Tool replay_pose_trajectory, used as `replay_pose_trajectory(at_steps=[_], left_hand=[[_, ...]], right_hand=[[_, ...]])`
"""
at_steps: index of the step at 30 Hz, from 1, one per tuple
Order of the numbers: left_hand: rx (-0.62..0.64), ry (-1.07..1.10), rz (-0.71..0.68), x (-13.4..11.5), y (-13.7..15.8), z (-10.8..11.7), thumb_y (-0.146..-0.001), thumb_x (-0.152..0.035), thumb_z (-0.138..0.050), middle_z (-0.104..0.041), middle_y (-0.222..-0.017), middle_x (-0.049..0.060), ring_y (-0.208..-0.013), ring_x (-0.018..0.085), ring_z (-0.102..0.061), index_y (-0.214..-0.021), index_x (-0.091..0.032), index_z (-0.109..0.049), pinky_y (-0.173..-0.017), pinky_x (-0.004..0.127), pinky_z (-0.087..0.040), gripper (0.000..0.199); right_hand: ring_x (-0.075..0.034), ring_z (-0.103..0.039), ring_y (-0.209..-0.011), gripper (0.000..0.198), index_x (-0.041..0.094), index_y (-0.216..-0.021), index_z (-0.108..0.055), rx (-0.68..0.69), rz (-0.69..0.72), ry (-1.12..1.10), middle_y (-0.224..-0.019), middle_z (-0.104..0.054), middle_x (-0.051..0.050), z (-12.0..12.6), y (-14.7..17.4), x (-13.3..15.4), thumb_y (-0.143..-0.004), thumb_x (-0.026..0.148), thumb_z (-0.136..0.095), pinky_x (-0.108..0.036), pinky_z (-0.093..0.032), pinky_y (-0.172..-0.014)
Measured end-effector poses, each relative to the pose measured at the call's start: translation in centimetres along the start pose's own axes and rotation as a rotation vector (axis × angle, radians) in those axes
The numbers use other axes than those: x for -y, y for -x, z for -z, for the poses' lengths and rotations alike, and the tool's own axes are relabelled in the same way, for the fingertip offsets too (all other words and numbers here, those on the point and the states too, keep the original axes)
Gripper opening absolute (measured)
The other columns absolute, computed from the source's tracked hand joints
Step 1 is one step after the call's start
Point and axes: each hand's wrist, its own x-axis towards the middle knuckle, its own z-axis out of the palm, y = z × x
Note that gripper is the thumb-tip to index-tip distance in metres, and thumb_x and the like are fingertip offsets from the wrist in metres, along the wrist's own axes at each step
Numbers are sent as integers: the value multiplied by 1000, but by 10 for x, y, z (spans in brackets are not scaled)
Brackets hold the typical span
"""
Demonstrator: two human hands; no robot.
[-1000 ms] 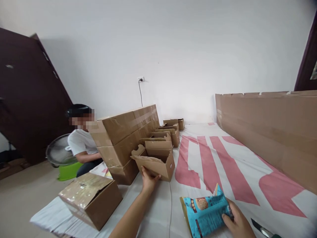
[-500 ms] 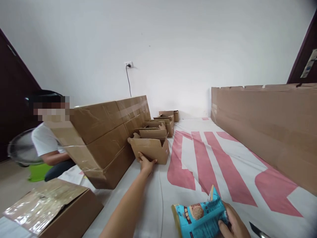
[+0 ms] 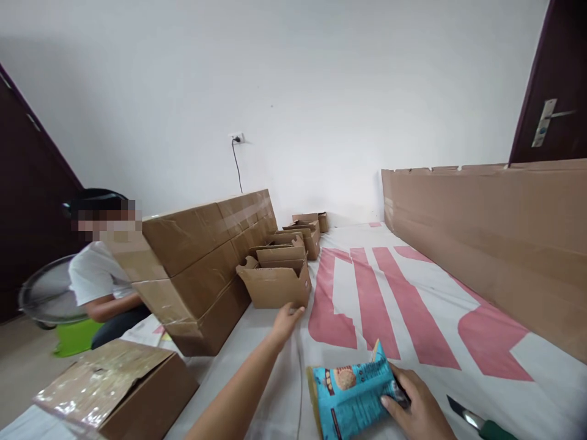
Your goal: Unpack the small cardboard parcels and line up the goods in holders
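Blue packet [image 3: 351, 400], printed, round tan picture on face, crumpled, held slantwise by right end at five o'clock; open brown cardboard box [image 3: 275, 289], flaps up, small label on right side, upright at seven o'clock

Cartons [image 3: 275, 288] stand in a row on the sheet [image 3: 342, 290], right of stacked boxes [image 3: 202, 269]. A knife [image 3: 479, 423] lies right of the packet [image 3: 351, 397].

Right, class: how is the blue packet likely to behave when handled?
The blue packet is probably pliable, given its creased look. It may be light: the right hand grips only one end. Its smooth-looking surface might slip.
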Motion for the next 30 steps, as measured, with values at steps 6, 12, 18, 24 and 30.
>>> replay_pose_trajectory(at_steps=[6,12,18,24,30], left_hand=[[593,-459,-469,-33,123,-36,-46,-48,-88,-48,-145,15,-128,41,-46,-146,-28,-38,-107,55,-34,114],[453,-1000,-522,-30,103,-2,-51,-31,-86,-66,-114,9,-100,32,-64,-144,-31,-38,-87,40,-49,104],[-47,-1074,-412,-3,61,69,-70,-16,-69,-43,-144,23,-135,44,-35,-148,-17,-31,-106,60,-27,86],[-203,-1047,-689,24,120,101,-82,-25,-61,-50,-141,10,-136,31,-39,-139,-27,-42,-107,47,-35,60],[-993,-807,-363,27,136,235,-83,-50,-49,-51,-137,14,-134,33,-41,-122,-18,-50,-111,51,-31,50]], right_hand=[[-32,-62,-108,63,18,-125,-60,49,-51,38,-116,-68,-14,3,0,12,-75,55,-65,-44,-49,-94],[-27,-64,-102,53,17,-123,-59,51,-65,-1,-106,-70,-12,3,1,11,-79,45,-58,-42,-49,-93],[-24,-66,-95,42,21,-117,-61,-6,-32,18,-96,-71,-8,0,1,6,-80,37,-52,-42,-51,-90],[-23,-67,-94,36,20,-110,-63,2,0,50,-95,-71,-8,1,0,7,-79,34,-51,-40,-52,-88],[-24,-67,-92,34,19,-107,-64,26,-2,59,-94,-71,-9,4,1,14,-79,34,-51,-41,-52,-87]])
